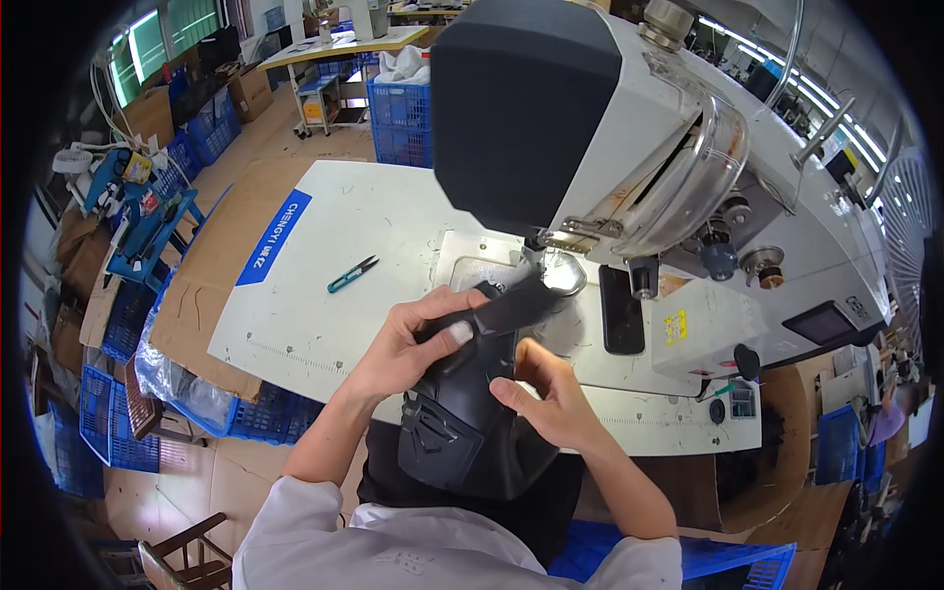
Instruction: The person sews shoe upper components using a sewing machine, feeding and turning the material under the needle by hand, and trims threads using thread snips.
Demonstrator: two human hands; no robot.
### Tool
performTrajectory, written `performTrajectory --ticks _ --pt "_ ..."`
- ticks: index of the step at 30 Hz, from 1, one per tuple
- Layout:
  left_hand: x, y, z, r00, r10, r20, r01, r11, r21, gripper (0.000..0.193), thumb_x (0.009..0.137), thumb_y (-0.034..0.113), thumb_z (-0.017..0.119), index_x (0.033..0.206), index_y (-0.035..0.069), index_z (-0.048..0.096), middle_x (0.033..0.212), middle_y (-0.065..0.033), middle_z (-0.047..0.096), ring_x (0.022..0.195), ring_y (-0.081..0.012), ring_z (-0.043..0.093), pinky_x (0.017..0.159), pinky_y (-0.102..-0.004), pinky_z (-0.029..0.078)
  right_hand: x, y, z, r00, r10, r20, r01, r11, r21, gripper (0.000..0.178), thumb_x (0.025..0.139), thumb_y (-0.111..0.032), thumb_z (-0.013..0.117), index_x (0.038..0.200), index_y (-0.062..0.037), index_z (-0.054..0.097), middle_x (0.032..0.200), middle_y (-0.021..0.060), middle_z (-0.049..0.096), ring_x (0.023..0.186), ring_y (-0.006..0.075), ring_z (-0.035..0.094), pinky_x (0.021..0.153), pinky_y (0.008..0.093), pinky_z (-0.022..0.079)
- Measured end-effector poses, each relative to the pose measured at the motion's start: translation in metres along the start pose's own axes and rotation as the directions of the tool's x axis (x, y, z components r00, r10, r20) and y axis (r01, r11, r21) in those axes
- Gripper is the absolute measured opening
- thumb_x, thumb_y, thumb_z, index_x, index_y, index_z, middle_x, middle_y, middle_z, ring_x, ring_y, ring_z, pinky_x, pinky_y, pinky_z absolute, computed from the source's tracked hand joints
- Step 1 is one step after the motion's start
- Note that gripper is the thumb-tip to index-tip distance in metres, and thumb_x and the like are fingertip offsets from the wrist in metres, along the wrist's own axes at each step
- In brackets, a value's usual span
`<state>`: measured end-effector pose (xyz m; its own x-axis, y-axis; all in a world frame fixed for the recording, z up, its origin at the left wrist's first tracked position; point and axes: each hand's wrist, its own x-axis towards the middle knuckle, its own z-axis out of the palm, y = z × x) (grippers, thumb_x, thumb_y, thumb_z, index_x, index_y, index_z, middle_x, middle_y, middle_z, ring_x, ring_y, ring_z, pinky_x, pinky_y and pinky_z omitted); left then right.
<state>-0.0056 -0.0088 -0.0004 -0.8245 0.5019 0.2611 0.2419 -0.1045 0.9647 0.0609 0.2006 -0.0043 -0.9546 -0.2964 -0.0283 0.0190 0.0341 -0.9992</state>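
Observation:
A black, soft-looking sewn piece [447, 433], with a flat pocket-like panel and a strap-like flap [516, 307], hangs from the table's front edge over my lap. What kind of article it is, I cannot tell. My left hand [418, 344] grips its upper left part, thumb on top and fingers around the edge. On the other side, my right hand [553, 395] holds the right edge between thumb and curled fingers. The flap reaches up beneath the head of a large white and black sewing machine [526, 108], close to the needle area. Whether the needle touches it is hidden.
Teal thread snips [352, 275] lie on the white table [295, 315], left of the machine. A black phone [621, 311] rests right of the needle area. Cardboard [192, 320] borders the table's left side. Blue crates [401, 123] stand behind, and others at left.

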Motion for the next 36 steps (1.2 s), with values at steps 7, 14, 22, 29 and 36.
performTrajectory --ticks 7,14,22,29,36 --pt "0.042 -0.011 -0.014 0.969 -0.147 0.198 0.205 0.926 -0.316 0.014 0.088 0.020 0.059 0.093 0.007 0.055 0.098 -0.0004 0.053 0.093 -0.0090 0.050 0.086 -0.0233 0.038 0.018 0.010 -0.008 0.952 -0.192 -0.238 0.226 0.966 0.124 0.019 0.088 -0.015 0.069 0.082 -0.0059 0.052 0.074 -0.0054 0.051 0.068 0.0016 0.045 0.062 0.0179 0.038" --pt "0.070 0.014 0.000 0.978 -0.146 0.152 0.154 0.987 -0.040 0.028 0.078 0.013 0.069 0.100 0.005 0.054 0.103 -0.0023 0.052 0.104 -0.0140 0.049 0.096 -0.0295 0.035 0.029 0.020 -0.004 0.845 -0.161 -0.509 0.344 0.893 0.289 0.008 0.086 -0.002 0.066 0.091 0.0012 0.060 0.086 0.0022 0.061 0.077 0.0051 0.056 0.069 0.0181 0.046" --pt "0.098 0.013 -0.021 0.977 -0.199 0.081 0.171 0.949 0.265 0.016 0.076 0.012 0.075 0.080 0.001 0.065 0.075 0.0003 0.061 0.069 -0.0098 0.055 0.061 -0.0261 0.045 0.041 0.020 0.022 0.696 -0.161 -0.700 0.431 0.873 0.227 0.016 0.084 0.001 0.068 0.098 0.0051 0.062 0.090 0.0043 0.063 0.079 0.0063 0.058 0.070 0.0193 0.048" --pt "0.096 0.010 -0.014 0.999 -0.042 0.035 0.034 0.978 0.206 0.016 0.072 0.007 0.078 0.078 0.002 0.065 0.073 0.0006 0.060 0.066 -0.0098 0.055 0.060 -0.0261 0.045 0.041 0.024 0.018 0.708 -0.146 -0.691 0.406 0.885 0.229 0.016 0.084 0.000 0.068 0.098 0.0060 0.063 0.092 0.0058 0.065 0.079 0.0077 0.059 0.072 0.0205 0.049" --pt "0.088 0.032 -0.005 0.997 -0.031 -0.074 0.051 0.956 0.288 0.015 0.072 0.008 0.077 0.077 0.002 0.065 0.073 -0.0003 0.061 0.066 -0.0095 0.055 0.058 -0.0256 0.045 0.042 0.023 0.021 0.706 -0.128 -0.697 0.369 0.906 0.207 0.015 0.083 -0.002 0.070 0.095 0.0055 0.065 0.088 0.0048 0.065 0.078 0.0072 0.059 0.072 0.0208 0.048"
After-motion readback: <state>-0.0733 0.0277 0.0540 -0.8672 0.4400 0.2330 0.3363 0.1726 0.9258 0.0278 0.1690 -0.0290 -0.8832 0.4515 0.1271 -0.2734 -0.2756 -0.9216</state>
